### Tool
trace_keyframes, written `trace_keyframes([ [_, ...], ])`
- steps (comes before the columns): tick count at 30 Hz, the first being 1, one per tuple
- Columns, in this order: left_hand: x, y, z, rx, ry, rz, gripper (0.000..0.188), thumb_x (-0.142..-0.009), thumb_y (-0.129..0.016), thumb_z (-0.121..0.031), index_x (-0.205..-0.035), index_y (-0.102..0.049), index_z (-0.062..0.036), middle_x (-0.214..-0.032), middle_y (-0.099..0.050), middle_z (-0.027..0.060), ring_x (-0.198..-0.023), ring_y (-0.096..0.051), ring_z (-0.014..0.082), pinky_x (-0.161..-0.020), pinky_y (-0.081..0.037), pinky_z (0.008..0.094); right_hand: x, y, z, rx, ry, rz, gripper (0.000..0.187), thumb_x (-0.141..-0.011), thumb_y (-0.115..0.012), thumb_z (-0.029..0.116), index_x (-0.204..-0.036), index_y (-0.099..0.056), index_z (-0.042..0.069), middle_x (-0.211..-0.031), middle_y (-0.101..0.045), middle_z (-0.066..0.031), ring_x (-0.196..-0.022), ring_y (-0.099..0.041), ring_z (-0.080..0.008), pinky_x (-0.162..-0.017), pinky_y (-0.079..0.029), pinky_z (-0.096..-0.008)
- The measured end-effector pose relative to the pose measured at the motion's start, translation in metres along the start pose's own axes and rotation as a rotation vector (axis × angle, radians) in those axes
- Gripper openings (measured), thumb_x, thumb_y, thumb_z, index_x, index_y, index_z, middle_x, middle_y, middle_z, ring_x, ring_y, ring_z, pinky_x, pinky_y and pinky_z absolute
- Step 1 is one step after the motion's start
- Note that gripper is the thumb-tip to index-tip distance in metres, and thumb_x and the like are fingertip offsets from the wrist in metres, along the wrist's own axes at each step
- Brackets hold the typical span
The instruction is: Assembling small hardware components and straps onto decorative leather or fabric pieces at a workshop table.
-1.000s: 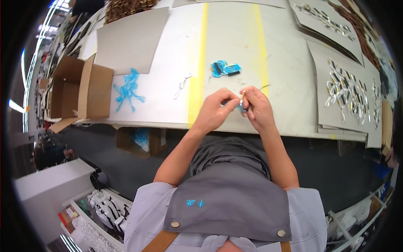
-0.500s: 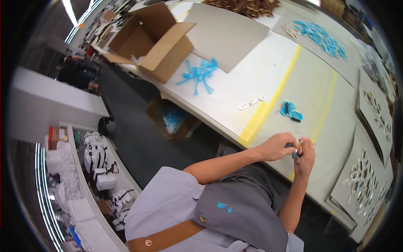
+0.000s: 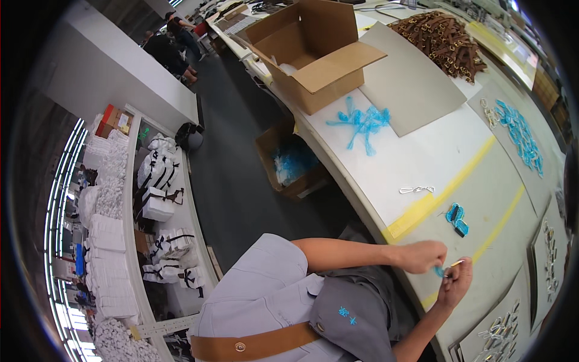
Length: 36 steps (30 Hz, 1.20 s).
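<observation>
Both hands are close together above the near edge of the table. My left hand [image 3: 421, 256] is closed, with a bit of blue plastic film [image 3: 439, 271] at its fingertips. My right hand [image 3: 455, 288] pinches a small shiny metal piece [image 3: 457, 263], gold at its tip; the fingers hide most of it. The film runs between the two hands. Just beyond them lies a small cluster of blue-wrapped pieces [image 3: 456, 218] with a black part. Farther left on the white sheet are silver metal hooks [image 3: 416, 190].
Crumpled blue film [image 3: 362, 122] lies before an open cardboard box [image 3: 325, 90]. Another carton [image 3: 295, 193] with blue film stands below the table edge. Brown straps [image 3: 443, 42], blue-wrapped pieces [image 3: 520, 136] and boards of metal hardware [image 3: 497, 332] lie around. A shelf [image 3: 129, 193] stands left.
My view has swung, so the table and hands appear farther right and lower. The hands have drawn slightly apart, with the blue film now showing between them.
</observation>
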State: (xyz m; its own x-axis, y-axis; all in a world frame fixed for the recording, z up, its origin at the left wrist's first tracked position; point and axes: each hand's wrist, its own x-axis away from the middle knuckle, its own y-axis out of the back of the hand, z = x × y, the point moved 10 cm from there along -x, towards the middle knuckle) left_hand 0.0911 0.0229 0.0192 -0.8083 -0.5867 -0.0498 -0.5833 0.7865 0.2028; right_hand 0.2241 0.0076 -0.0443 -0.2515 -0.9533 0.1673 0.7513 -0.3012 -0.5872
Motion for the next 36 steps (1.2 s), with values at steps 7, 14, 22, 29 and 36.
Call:
trace_keyframes([
  [7, 0.038, 0.139, 0.049, -0.020, 0.225, -0.430, 0.009, -0.088, -0.053, -0.008, -0.091, -0.052, 0.0007, -0.079, -0.054, 0.0058, -0.069, -0.051, 0.0115, -0.062, -0.047, 0.0275, 0.020, 0.115, 0.080, -0.165, 0.207, -0.134, 0.018, -0.100, -0.044, 0.019, -0.096, -0.052, 0.003, -0.068, -0.041, 0.0022, -0.046, -0.028, -0.0045, -0.042, -0.028, -0.0180],
  [14, 0.029, 0.133, 0.049, 0.149, 0.206, -0.460, 0.009, -0.084, -0.053, -0.003, -0.091, -0.055, 0.0019, -0.075, -0.055, 0.0051, -0.068, -0.053, 0.0111, -0.061, -0.047, 0.0256, 0.014, 0.086, -0.012, 0.027, -0.023, -0.026, 0.019, -0.100, -0.045, 0.022, -0.101, -0.054, 0.005, -0.082, -0.057, -0.0009, -0.052, -0.043, -0.0049, -0.052, -0.040, -0.0187],
  [22, 0.042, 0.109, 0.108, -0.022, 0.240, -0.563, 0.008, -0.079, -0.057, -0.003, -0.086, -0.060, -0.0001, -0.077, -0.059, 0.0090, -0.070, -0.056, 0.0158, -0.066, -0.045, 0.0300, 0.011, 0.066, -0.017, 0.314, 0.025, -0.066, 0.024, -0.100, -0.044, 0.023, -0.108, -0.053, 0.003, -0.114, -0.061, -0.0108, -0.061, -0.053, -0.0083, -0.062, -0.048, -0.0227],
  [29, 0.051, 0.113, 0.099, -0.101, 0.123, -0.700, 0.008, -0.081, -0.059, -0.005, -0.087, -0.059, 0.0002, -0.081, -0.056, 0.0096, -0.069, -0.055, 0.0166, -0.065, -0.045, 0.0294, 0.020, 0.064, -0.014, 0.400, 0.079, -0.222, 0.027, -0.101, -0.040, 0.025, -0.106, -0.052, 0.001, -0.119, -0.058, -0.0116, -0.066, -0.053, -0.0077, -0.062, -0.049, -0.0220],
  [36, 0.053, 0.114, 0.095, -0.032, 0.112, -0.711, 0.007, -0.080, -0.059, -0.003, -0.086, -0.058, 0.0003, -0.080, -0.055, 0.0100, -0.068, -0.055, 0.0174, -0.063, -0.045, 0.0295, 0.021, 0.077, -0.013, 0.506, 0.141, -0.240, 0.033, -0.102, -0.038, 0.029, -0.109, -0.053, 0.000, -0.112, -0.058, -0.0088, -0.068, -0.051, -0.0092, -0.061, -0.045, -0.0231],
])
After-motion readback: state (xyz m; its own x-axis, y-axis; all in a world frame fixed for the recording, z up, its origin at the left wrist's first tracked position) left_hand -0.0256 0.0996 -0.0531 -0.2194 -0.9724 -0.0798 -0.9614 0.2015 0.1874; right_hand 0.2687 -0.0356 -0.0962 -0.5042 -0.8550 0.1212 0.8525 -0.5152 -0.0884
